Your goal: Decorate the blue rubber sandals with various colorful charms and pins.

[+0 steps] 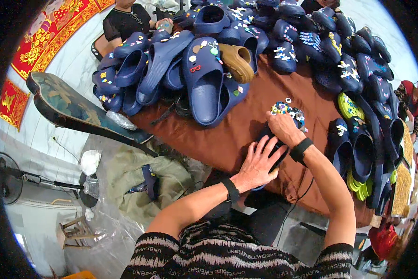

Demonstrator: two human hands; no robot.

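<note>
A dark blue clog (278,156) sits at the near edge of the brown cloth, mostly covered by my hands. My left hand (258,162) grips it from above, with its fingers spread across the upper and its thumb toward the near side. My right hand (286,129) is over the clog's far end, fingers bent and pressed together. Whatever they pinch is hidden. Just beyond those fingers lies a small pile of colourful shoe charms (295,113), with one loose round charm (288,100) apart from it.
Blue clogs with charms (204,79) are heaped at the far left, a brown clog (237,63) among them. More clogs (351,135) line the right side, with lime-green ones (351,107). A chair (78,104) stands left; another person (125,23) sits across the brown-covered table (209,146).
</note>
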